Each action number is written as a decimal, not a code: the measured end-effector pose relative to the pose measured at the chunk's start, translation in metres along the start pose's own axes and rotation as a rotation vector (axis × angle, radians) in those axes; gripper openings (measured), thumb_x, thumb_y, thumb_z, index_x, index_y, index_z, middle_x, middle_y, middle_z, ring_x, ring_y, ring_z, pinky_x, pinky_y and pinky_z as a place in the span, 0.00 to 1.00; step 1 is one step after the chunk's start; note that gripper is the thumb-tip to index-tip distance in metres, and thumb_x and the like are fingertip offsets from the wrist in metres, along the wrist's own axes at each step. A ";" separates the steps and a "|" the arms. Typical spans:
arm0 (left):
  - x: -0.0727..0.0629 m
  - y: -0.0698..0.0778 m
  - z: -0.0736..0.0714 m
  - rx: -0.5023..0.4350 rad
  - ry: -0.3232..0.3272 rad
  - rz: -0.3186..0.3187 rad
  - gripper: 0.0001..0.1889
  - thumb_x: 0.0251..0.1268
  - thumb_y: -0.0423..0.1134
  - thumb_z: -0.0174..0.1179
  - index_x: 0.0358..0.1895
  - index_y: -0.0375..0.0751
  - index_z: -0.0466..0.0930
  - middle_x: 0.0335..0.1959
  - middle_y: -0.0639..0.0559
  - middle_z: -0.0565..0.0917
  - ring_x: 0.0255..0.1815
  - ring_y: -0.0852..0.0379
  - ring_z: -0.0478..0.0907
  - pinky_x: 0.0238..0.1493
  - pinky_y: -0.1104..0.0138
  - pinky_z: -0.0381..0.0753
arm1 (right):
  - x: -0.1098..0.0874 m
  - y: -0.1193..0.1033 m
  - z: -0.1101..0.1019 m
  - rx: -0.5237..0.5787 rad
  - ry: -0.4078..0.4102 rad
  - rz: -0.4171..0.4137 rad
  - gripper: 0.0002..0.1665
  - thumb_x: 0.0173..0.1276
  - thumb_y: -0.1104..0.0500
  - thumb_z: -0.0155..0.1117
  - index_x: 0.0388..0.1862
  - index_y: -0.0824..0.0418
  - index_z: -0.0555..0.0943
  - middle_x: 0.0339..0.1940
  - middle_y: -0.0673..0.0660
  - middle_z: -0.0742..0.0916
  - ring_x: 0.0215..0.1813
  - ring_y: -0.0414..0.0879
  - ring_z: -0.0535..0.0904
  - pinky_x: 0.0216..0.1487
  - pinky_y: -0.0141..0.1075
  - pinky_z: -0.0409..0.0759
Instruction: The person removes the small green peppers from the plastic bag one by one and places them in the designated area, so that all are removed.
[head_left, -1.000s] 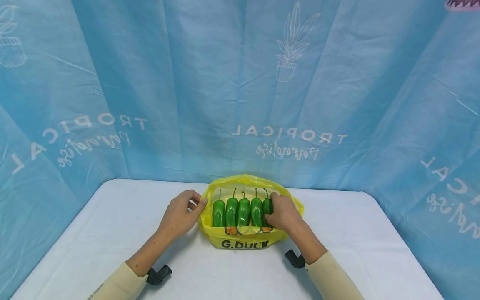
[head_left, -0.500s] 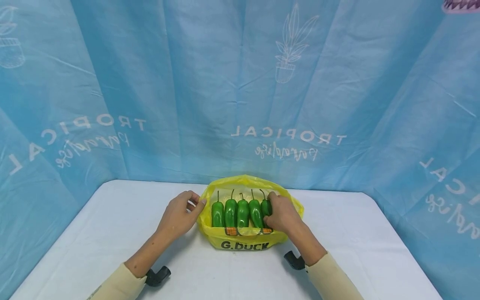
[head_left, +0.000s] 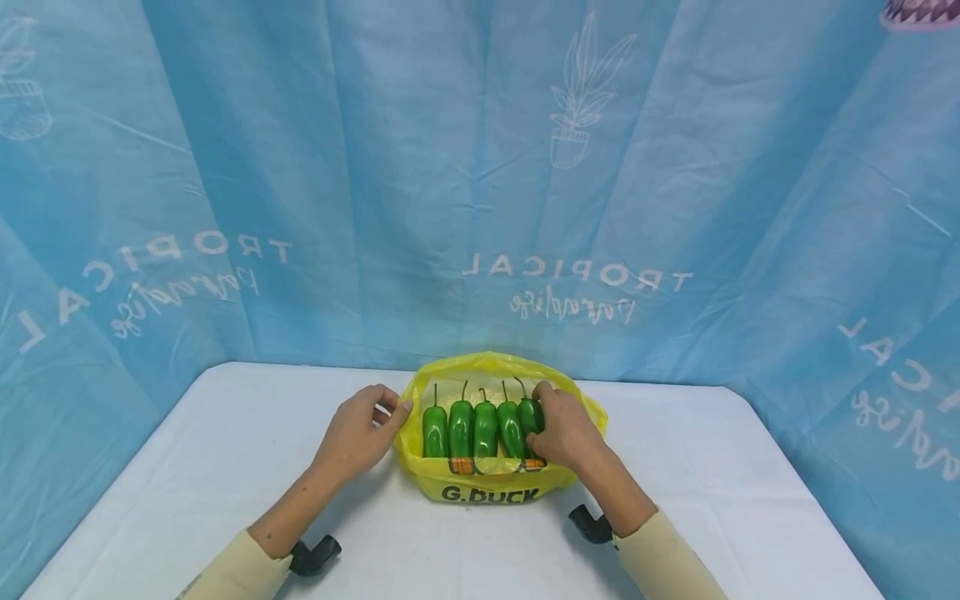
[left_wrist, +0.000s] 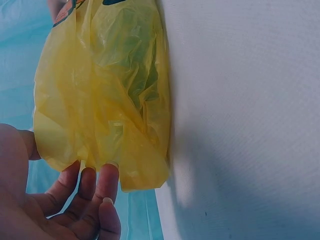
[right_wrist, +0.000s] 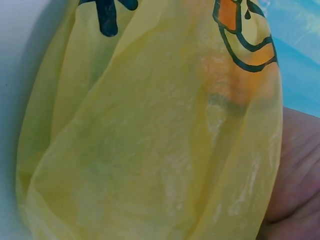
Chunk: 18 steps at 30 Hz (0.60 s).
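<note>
Right hand is clamped on the rightmost glossy green pepper, probably positioning it in the yellow plastic bag near the white-clothed bench's far edge. Left hand pinches the bag; next needs its mouth wide, imo.

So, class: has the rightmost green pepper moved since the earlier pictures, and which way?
Yes: in the head view, judged against the curtain's white lettering, the rightmost green pepper has shifted slightly left, its top leaning toward its neighbouring pepper.

Five green peppers, side by side, inside open yellow bag
</note>
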<state>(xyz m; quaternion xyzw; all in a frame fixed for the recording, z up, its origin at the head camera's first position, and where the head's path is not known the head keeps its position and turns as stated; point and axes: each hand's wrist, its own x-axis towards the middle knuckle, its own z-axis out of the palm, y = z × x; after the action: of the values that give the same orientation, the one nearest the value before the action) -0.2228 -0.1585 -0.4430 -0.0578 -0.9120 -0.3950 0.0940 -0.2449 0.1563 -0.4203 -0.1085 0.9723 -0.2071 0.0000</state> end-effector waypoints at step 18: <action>-0.001 0.001 0.000 0.005 0.003 -0.001 0.12 0.79 0.49 0.61 0.46 0.44 0.83 0.43 0.50 0.85 0.42 0.54 0.84 0.42 0.59 0.82 | -0.003 -0.003 -0.009 0.150 0.143 -0.090 0.36 0.64 0.64 0.77 0.70 0.62 0.75 0.47 0.60 0.87 0.46 0.53 0.85 0.40 0.45 0.84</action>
<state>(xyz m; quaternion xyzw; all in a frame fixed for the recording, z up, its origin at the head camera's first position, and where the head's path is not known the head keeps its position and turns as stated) -0.2218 -0.1583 -0.4426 -0.0564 -0.9128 -0.3930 0.0952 -0.2417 0.1575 -0.4107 -0.1366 0.9458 -0.2862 -0.0707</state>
